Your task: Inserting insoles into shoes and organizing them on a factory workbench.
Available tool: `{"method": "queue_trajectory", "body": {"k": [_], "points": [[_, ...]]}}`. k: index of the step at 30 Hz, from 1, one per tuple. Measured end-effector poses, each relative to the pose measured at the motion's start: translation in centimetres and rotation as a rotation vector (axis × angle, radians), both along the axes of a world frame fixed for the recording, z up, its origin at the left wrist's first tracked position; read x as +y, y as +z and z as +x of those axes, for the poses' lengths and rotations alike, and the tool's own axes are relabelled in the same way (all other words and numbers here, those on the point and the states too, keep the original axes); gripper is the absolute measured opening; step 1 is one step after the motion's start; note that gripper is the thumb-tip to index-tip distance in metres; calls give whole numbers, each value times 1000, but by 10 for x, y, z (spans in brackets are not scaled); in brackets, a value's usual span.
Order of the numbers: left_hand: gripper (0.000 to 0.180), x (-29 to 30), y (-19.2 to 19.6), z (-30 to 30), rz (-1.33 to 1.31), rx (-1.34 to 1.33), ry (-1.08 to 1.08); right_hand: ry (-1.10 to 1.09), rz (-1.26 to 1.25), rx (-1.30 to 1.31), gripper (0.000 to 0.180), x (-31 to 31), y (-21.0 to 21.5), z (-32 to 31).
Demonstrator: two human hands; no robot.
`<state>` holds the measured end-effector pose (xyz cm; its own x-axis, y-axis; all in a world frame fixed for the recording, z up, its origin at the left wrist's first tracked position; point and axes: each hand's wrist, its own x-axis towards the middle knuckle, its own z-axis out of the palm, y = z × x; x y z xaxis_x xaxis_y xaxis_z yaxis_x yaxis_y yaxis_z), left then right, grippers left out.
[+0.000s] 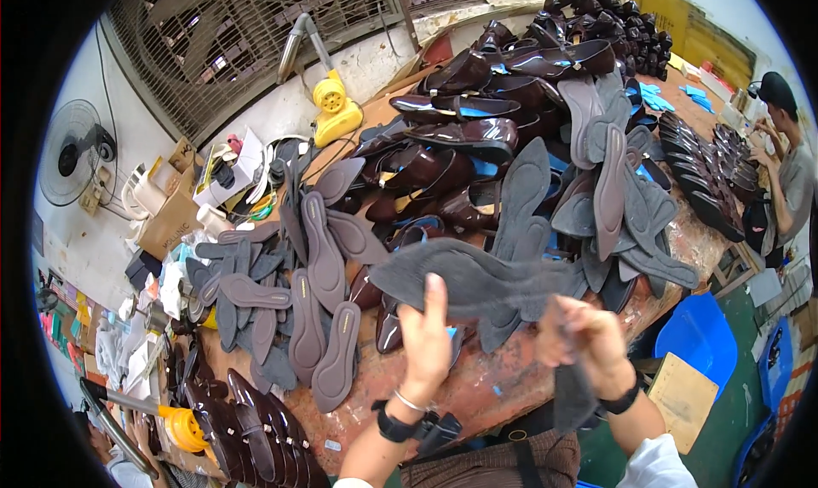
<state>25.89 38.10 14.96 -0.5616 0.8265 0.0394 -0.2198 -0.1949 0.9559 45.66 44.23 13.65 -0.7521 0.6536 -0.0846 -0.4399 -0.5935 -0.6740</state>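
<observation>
Nearest, above the bench (477, 394), the left hand (426, 339) has its grip clamped on a grey insole (477, 279), thumb pressed up against it. Just right of that insole, the right hand (588, 339) pinches a darker grey piece (573, 394) that hangs below it. Beyond the insole lie loose grey soles (324, 258), and farther back a heap of dark brown glossy shoes (477, 130).
</observation>
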Motion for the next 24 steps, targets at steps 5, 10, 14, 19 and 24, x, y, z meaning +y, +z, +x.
{"method": "queue_trajectory", "body": {"k": [5,10,14,19,24], "points": [[76,97,-19,-48,-379,233,-280,-439,-31,227,23,8,-9,83],[67,197,17,-25,116,1382,192,-665,-4,-126,37,-20,-41,105],[51,273,3,-17,-206,1553,-10,-566,-165,-56,48,-55,-60,97],[59,285,1,-13,-273,1669,-73,-488,-125,-242,56,-66,-51,96],[71,255,19,-47,-259,1528,-96,-523,-249,-169,67,-73,-44,85]]}}
